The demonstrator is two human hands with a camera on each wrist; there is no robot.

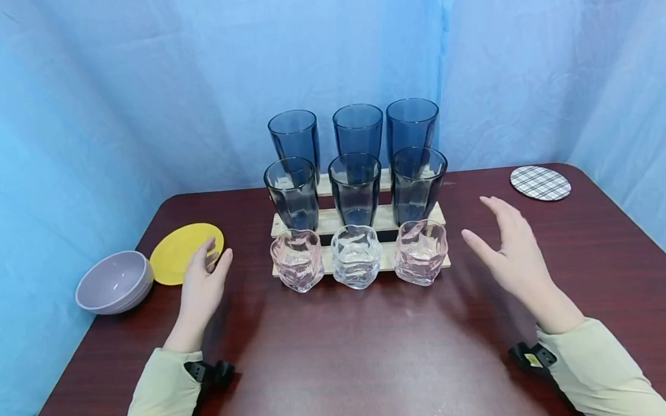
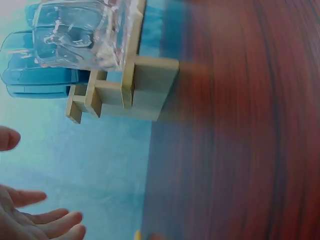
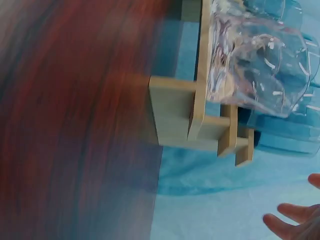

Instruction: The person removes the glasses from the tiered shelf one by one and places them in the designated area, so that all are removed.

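Head view: glossy red-brown table (image 1: 365, 359), wood-grained; pale-blue cloth (image 1: 216, 69) hangs behind and at both sides. Wooden rack (image 1: 328, 221) near far edge, mid-table, bears six blue-grey tumblers (image 1: 355, 194), three wavy glasses (image 1: 356, 257) in front. My left hand (image 1: 203, 292), empty, fingers loosely bent, near yellow plate (image 1: 175, 256); lilac bowl (image 1: 114, 282) farther left. My right hand (image 1: 510, 261), empty, thumb and fingers spread, right of rack; checked mat (image 1: 540, 182) beyond.

Left wrist: rack end on table, cloth behind; fingers apart from glasses.

Right wrist: opposite rack end, dark grain, cloth.
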